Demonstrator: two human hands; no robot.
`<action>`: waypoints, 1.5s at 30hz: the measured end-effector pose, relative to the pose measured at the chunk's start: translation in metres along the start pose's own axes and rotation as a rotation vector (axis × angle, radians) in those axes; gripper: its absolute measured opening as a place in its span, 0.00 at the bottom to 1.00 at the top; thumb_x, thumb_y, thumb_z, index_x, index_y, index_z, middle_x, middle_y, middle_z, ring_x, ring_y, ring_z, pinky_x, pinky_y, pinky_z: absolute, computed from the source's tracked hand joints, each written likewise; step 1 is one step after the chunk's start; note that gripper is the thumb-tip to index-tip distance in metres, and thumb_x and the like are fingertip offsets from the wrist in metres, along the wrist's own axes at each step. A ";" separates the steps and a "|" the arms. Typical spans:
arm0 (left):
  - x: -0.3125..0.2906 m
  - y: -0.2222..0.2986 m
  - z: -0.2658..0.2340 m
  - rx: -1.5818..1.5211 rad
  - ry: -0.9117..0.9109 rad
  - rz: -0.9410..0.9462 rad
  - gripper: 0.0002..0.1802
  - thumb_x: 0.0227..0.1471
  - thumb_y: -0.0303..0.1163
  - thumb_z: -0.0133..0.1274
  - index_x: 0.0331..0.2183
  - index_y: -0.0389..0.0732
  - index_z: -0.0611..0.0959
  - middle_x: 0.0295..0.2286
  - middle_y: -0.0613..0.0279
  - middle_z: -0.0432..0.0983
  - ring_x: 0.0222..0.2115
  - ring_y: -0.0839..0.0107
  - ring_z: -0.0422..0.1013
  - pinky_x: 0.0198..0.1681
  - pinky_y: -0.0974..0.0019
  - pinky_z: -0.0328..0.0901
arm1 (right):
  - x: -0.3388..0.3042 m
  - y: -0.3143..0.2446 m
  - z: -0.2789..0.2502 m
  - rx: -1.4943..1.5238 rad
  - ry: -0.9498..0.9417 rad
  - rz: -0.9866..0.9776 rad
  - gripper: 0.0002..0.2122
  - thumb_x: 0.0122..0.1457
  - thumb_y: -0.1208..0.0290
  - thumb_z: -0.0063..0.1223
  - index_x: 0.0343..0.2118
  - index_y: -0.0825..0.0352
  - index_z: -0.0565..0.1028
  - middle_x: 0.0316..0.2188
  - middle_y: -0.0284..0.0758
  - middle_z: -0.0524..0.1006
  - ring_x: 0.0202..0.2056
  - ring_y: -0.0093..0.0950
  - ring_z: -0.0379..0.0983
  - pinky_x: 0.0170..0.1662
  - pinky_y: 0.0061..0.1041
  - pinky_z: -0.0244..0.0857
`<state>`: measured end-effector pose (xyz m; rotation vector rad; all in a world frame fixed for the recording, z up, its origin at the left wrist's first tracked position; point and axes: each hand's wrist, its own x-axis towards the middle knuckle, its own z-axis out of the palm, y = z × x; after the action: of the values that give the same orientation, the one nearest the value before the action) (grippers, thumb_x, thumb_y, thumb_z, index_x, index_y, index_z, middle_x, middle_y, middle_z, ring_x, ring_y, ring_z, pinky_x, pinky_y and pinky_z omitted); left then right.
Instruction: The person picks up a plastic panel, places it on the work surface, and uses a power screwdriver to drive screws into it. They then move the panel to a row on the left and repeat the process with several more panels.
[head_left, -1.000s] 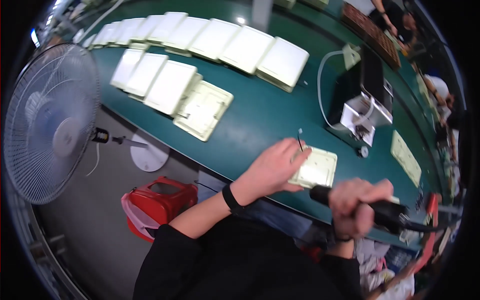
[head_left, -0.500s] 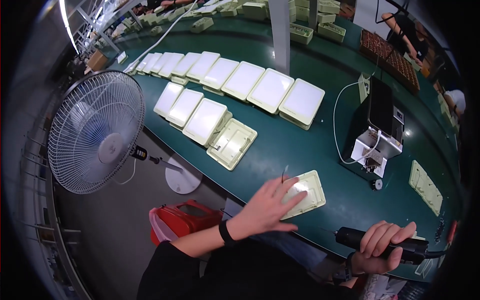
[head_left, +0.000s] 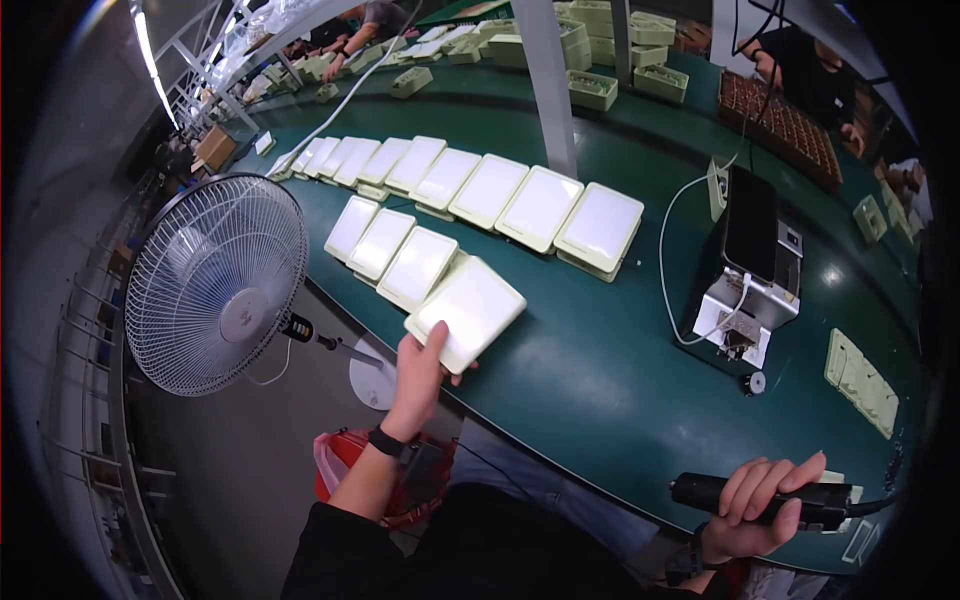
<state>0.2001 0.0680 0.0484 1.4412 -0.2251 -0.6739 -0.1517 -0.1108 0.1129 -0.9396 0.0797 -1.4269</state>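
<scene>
My left hand [head_left: 425, 365] grips the near corner of a cream plastic case [head_left: 475, 312] with a flat white face, thumb on top and fingers beneath. The case is held face up, tilted, over the end of the near row of similar cases [head_left: 418, 268] and hides what lies under it. My right hand [head_left: 765, 495] is wrapped round a black electric screwdriver [head_left: 705, 493], whose front end points left above the table's front edge. A cord runs from its rear to the right.
A longer row of white-faced cases [head_left: 540, 208] lies behind. A black and silver machine [head_left: 745, 270] with a white cable stands right, near a cream shell [head_left: 862, 383]. A standing fan [head_left: 215, 285] is at left, a metal post [head_left: 547, 95] behind. Other people work across the table.
My left hand has moved left from the cream piece's earlier place, which is now bare, and holds a white-faced case. The open shell ending the near row is now covered. The screwdriver stays in my right hand.
</scene>
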 end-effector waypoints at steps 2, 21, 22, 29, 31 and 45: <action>0.006 0.002 -0.009 -0.083 -0.009 -0.018 0.19 0.67 0.37 0.54 0.52 0.33 0.76 0.37 0.56 0.81 0.32 0.69 0.80 0.30 0.65 0.73 | -0.003 0.000 0.000 -0.018 -0.030 0.052 0.13 0.65 0.67 0.55 0.36 0.64 0.61 0.13 0.29 0.62 0.09 0.19 0.55 0.11 0.18 0.55; -0.138 -0.149 0.332 0.433 -1.377 1.219 0.34 0.49 0.37 0.62 0.55 0.30 0.76 0.57 0.46 0.71 0.61 0.49 0.65 0.65 0.51 0.60 | 0.014 -0.102 0.040 -0.038 -0.846 0.120 0.14 0.63 0.65 0.64 0.35 0.69 0.71 0.20 0.36 0.76 0.17 0.29 0.73 0.24 0.30 0.75; -0.152 -0.159 0.359 0.407 -1.380 1.234 0.34 0.49 0.37 0.62 0.55 0.30 0.76 0.57 0.46 0.71 0.61 0.49 0.65 0.65 0.51 0.60 | 0.015 -0.108 0.043 -0.027 -0.937 0.151 0.13 0.63 0.66 0.64 0.33 0.68 0.71 0.20 0.35 0.75 0.16 0.28 0.73 0.23 0.29 0.74; -0.179 -0.222 0.391 0.724 -1.335 1.361 0.44 0.50 0.49 0.63 0.62 0.34 0.72 0.67 0.47 0.59 0.71 0.52 0.50 0.73 0.42 0.45 | 0.009 -0.133 0.050 -0.159 -0.705 0.144 0.10 0.61 0.72 0.64 0.30 0.68 0.71 0.19 0.36 0.74 0.16 0.29 0.71 0.23 0.30 0.73; -0.154 -0.175 0.337 0.782 -1.153 1.491 0.43 0.50 0.48 0.65 0.62 0.37 0.72 0.64 0.52 0.63 0.69 0.53 0.54 0.73 0.45 0.46 | 0.012 -0.133 0.040 -0.163 -0.616 0.149 0.10 0.61 0.74 0.63 0.29 0.68 0.71 0.19 0.36 0.73 0.16 0.29 0.70 0.23 0.30 0.71; -0.086 -0.070 0.147 1.013 -0.943 1.087 0.25 0.53 0.26 0.54 0.54 0.44 0.81 0.57 0.60 0.73 0.58 0.57 0.68 0.66 0.52 0.60 | 0.117 0.034 0.039 -0.720 -0.063 -0.193 0.08 0.67 0.70 0.53 0.40 0.66 0.66 0.19 0.35 0.68 0.16 0.24 0.63 0.23 0.28 0.65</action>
<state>0.0332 -0.0065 0.0240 1.4828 -2.1476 -0.2268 -0.0784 -0.1963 0.1738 -1.6120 0.4917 -1.5707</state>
